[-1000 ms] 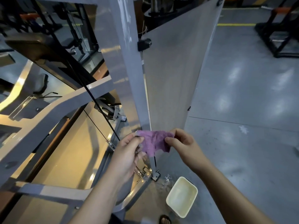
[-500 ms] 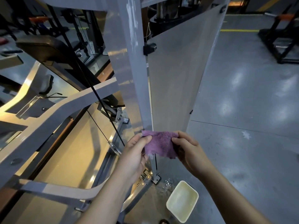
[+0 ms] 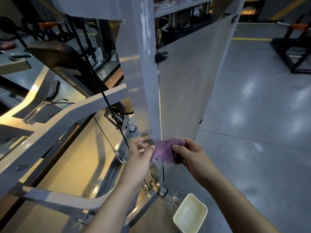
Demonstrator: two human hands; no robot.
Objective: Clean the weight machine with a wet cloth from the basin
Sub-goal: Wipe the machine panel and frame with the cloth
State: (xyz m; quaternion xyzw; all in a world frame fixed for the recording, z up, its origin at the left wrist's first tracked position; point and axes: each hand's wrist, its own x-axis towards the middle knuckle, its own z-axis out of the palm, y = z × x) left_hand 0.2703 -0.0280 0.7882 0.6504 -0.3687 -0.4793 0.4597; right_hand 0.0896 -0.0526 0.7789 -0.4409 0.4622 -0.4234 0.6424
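I hold a bunched purple cloth [image 3: 165, 149] in front of the lower end of the weight machine's grey upright post [image 3: 148, 84]. My right hand [image 3: 190, 154] grips the cloth's right side, thumb on top. My left hand [image 3: 140, 153] is blurred and sits just left of the cloth. Its thumb tip is at the cloth's left edge, and its thumb and forefinger are apart with no cloth between them. The cream basin [image 3: 191, 214] stands on the floor below my right forearm, next to the machine's foot.
A frosted panel [image 3: 193, 81] hangs right of the post. Black cables [image 3: 101, 91], curved grey frame bars [image 3: 55, 125] and a dark padded seat fill the left. Water is splashed on the grey floor beside the basin. Another black machine frame [image 3: 292, 52] stands far right.
The cloth went from spread between both hands to bunched toward my right hand. My left thumb and forefinger came off its upper left corner. The view tilted upward.
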